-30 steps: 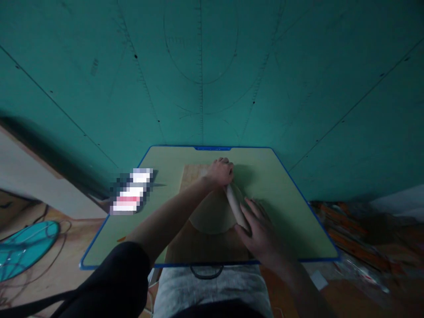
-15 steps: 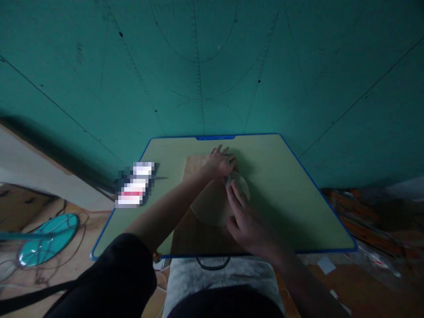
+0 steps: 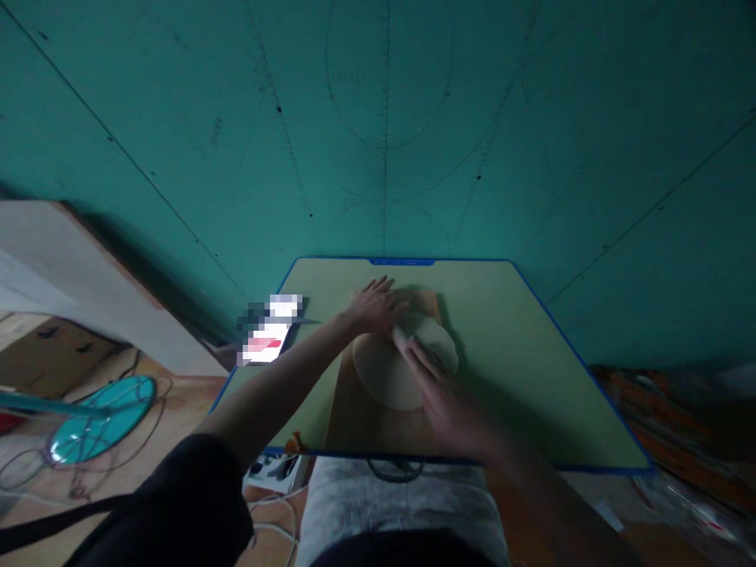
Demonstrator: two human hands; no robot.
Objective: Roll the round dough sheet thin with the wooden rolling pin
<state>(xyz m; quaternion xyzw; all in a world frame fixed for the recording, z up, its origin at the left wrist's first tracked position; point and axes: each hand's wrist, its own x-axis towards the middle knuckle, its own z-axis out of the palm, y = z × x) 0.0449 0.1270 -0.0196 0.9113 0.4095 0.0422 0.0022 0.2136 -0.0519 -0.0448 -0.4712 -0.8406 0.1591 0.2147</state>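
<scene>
A thin, pale, stick-shaped rolling pin [image 3: 401, 340] lies slanted near the middle of the frame, on a round, flat, cream-coloured sheet of dough [image 3: 383, 382]. The dough sits on a brown, flat wooden board [image 3: 360, 433], and the board is on a pale green table with a blue edge [image 3: 520, 354].

The left hand [image 3: 378, 309] is above the frame's middle, at the upper end of the pin. Its fingers are stretched out and spread apart. The right hand [image 3: 442, 398] is a bit lower and to the right. Its fingers are straight, close together, and lie along the pin. It is blurry, so I cannot tell if the thumb hugs the pin.

Left of the left arm, a blurred-out, white and red flat thing [image 3: 268, 335] lies on the table. A big green wall [image 3: 383, 118] fills the top of the frame.
</scene>
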